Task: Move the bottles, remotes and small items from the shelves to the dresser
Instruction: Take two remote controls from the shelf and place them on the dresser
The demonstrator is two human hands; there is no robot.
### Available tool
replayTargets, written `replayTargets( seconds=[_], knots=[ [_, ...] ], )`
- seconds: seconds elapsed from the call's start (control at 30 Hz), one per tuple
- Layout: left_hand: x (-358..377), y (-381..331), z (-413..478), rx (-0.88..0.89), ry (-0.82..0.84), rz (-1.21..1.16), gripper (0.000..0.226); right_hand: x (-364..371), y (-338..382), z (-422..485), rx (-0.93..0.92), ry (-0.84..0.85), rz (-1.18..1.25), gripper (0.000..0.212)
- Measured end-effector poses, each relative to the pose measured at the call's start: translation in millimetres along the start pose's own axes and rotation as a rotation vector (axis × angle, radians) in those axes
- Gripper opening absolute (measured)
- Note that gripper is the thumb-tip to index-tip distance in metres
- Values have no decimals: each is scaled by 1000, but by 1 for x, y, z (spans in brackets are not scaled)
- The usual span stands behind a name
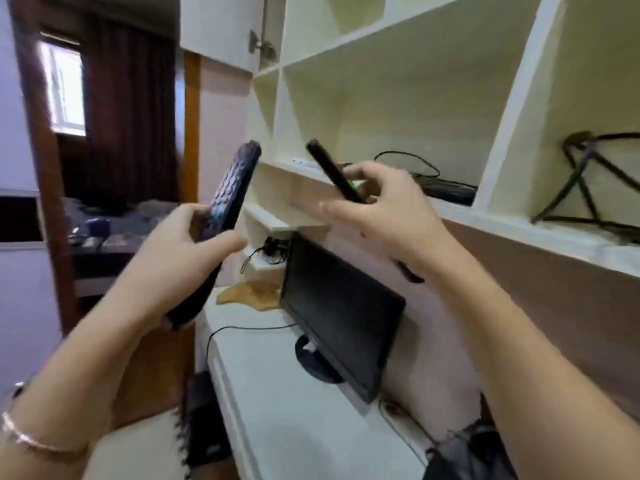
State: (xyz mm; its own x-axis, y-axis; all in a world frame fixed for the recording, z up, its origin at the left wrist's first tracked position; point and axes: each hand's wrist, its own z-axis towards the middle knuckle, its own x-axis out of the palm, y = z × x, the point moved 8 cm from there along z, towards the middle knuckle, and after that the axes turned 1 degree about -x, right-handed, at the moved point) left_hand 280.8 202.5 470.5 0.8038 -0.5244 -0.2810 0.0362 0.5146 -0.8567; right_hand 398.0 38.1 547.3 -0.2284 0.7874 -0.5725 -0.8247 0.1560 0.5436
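My left hand [173, 258] grips a long dark remote [232, 192] with many buttons, held upright and tilted right, in front of the shelf unit's left end. My right hand [384, 216] holds a slim black remote [332, 171] by its lower part, its top pointing up and left, just in front of the white shelf [460, 209]. The slim remote's lower end pokes out under my wrist. On the shelf behind lie a black box [450, 192] with a thin cable and a small white item [303, 162].
A black monitor [339, 317] leans on the white desk top [277, 410] below the shelves. A bundle of dark cables [595, 188] fills the right compartment. Small side shelves hold a corded item [270, 251]. A dark low surface [104, 233] with small things stands through the doorway at left.
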Motion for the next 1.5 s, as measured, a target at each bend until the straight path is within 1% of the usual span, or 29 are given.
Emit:
replayTargets(
  seconds=[0.07,0.17,0.27,0.37,0.43,0.5,0.6,0.67,0.7,0.87,1.0,1.13,1.2,1.27,1.33,1.43,1.5],
  knots=[
    [-17,67,-54,-182,-38,55,30,61,-37,-43,135,128,115,13],
    [-46,154,-156,-471,-83,140,33,144,-84,-127,357,327,226,15],
    [-78,214,-267,-723,-155,218,33,213,-108,-222,504,540,296,18],
    [-114,248,-378,-957,-270,318,32,268,-114,-323,629,789,313,26],
    [-133,257,-446,-1117,-322,351,32,294,-112,-388,693,960,300,25],
    [-146,262,-510,-1267,-362,327,31,314,-106,-441,733,1114,283,23],
    [-168,263,-586,-1424,-451,341,41,339,-99,-488,744,1254,209,31],
    [-181,264,-618,-1485,-514,341,49,355,-91,-502,732,1307,155,42],
    [-189,265,-631,-1504,-554,333,49,363,-84,-506,712,1330,128,46],
    [-248,281,-671,-1504,-742,303,43,427,-26,-511,620,1377,78,51],
    [-315,311,-713,-1536,-902,232,46,514,46,-516,479,1404,64,50],
    [-404,340,-766,-1591,-1010,175,45,605,132,-534,422,1431,66,52],
    [-440,339,-789,-1639,-1057,156,42,637,176,-542,349,1470,38,52],
    [-477,341,-803,-1655,-1081,128,34,665,218,-547,268,1494,37,49],
    [-507,354,-810,-1682,-1052,113,35,690,252,-547,220,1513,46,44],
    [-543,375,-802,-1705,-1011,133,38,724,278,-540,203,1535,21,39],
    [-561,393,-790,-1699,-1029,125,40,748,284,-532,211,1535,-15,37]
  ],
)
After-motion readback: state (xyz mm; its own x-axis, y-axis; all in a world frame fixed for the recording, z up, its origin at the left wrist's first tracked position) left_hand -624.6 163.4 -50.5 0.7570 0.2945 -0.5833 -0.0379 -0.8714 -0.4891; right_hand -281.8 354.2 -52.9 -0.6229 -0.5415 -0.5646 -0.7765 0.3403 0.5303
